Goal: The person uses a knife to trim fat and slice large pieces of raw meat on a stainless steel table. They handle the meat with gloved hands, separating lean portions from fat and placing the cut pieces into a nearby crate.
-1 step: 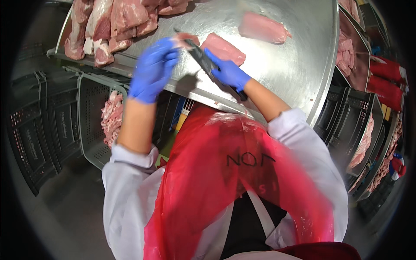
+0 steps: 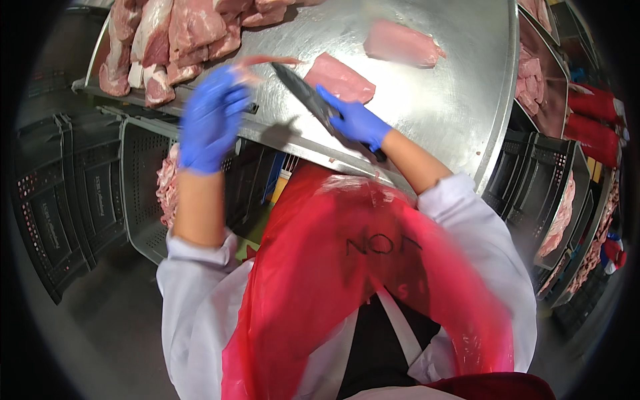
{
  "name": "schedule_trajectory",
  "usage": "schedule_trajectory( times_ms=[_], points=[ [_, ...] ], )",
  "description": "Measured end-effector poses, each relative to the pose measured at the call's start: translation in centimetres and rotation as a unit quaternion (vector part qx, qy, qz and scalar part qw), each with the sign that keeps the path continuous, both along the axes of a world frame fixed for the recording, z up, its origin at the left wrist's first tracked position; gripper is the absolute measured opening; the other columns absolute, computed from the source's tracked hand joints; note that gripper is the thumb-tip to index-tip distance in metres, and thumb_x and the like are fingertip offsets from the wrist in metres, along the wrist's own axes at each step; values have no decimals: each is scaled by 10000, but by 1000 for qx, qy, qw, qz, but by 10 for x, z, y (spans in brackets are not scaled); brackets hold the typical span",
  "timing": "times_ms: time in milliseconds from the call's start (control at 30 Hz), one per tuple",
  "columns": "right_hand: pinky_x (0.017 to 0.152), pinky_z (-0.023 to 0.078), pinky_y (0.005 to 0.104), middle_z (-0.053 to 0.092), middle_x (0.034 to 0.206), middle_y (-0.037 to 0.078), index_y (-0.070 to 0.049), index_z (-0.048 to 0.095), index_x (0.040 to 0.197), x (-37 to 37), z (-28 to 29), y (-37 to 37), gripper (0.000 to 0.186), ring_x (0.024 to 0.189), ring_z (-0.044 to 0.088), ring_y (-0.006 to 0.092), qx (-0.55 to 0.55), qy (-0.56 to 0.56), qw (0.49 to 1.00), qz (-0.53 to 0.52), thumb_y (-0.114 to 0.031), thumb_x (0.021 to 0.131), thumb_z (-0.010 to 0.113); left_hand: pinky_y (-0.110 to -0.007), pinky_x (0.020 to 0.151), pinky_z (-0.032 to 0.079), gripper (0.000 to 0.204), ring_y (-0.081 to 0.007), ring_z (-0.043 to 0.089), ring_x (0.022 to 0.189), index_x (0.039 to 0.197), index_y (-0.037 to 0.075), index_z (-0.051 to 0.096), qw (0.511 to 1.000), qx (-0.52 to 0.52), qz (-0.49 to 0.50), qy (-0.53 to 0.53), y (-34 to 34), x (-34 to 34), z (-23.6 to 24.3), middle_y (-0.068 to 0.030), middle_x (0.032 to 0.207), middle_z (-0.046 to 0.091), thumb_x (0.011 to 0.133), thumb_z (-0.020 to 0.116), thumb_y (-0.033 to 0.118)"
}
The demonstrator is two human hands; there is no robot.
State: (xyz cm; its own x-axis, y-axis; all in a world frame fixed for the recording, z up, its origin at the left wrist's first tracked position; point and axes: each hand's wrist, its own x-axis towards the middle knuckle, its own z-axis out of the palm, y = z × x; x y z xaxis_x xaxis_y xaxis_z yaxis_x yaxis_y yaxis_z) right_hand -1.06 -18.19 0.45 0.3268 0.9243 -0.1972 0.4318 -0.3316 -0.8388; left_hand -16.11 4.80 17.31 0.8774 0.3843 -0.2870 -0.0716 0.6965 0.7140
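Note:
My left hand (image 2: 212, 120), in a blue glove, is raised over the near left edge of the metal table (image 2: 460, 107). Its fingers are closed on a thin meat strip (image 2: 272, 60), which stretches right toward the knife tip and is partly blurred. In my blue-gloved right hand (image 2: 360, 120) is a dark-bladed knife (image 2: 301, 92), gripped by its handle and pointing up and left. Just beyond that hand lies a trimmed pink meat piece (image 2: 340, 78). Another trimmed meat piece (image 2: 403, 44) rests farther back to the right.
Large raw meat cuts (image 2: 190, 30) are piled at the table's far left. Below the left edge stands a grey perforated crate (image 2: 143, 173) with meat trimmings (image 2: 168, 187) inside. More bins of meat (image 2: 530, 80) line the right side.
My left hand has moved left and slightly toward me, drawing the meat strip out longer and away from the knife. My right hand has shifted slightly right and nearer with the knife.

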Motion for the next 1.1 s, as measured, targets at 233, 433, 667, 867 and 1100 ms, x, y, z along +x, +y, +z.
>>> schedule_trajectory(
  times_ms=[233, 433, 667, 867, 1100],
  points=[
    [624, 549, 334, 671, 772, 131, -299, 184, 1621, 10, 34, -157, 767, 645, 648, 168, -100, 196, 963, -154, -130, 963, 541, -328, 612, 421, 309, -175, 520, 629, 773, 5, 639, 690, 460, 104, 549, 116, -261, -4, -9, 651, 556, 892, 725, 277],
    [572, 542, 300, 648, 773, 67, -296, 203, 1619, 13, 20, -219, 783, 613, 600, 100, -5, 221, 918, -329, -42, 963, 547, -450, 905, 515, 514, -373, 648, 1021, 1202, -39, 633, 549, 747, 19, 376, 20, -99, -23, -221, 1164, 659, 795, 804, 224],
    [583, 534, 319, 662, 770, 71, -264, 216, 1617, 9, 54, -251, 757, 586, 581, 131, -38, 165, 927, -335, -141, 964, 578, -493, 1015, 460, 729, -421, 562, 1206, 1230, 11, 577, 365, 862, -328, 129, -58, 142, -132, -243, 1286, 601, 629, 863, 307],
    [650, 513, 304, 669, 791, 61, -213, 230, 1614, -37, 28, -355, 796, 617, 588, 150, -34, 80, 891, -445, -84, 921, 601, -454, 996, 497, 673, -366, 617, 1165, 1224, 22, 606, 652, 561, -415, 297, -4, 155, -204, -193, 1233, 657, 673, 825, 343],
    [581, 489, 280, 661, 814, 24, -200, 215, 1620, -66, 36, -395, 788, 649, 554, 84, 36, 229, 743, -628, -78, 933, 580, -382, 1030, 468, 631, -250, 598, 1148, 1477, 39, 420, 932, 22, -356, 57, -188, 289, -126, -115, 1240, 608, 946, 662, 279]
  ],
)
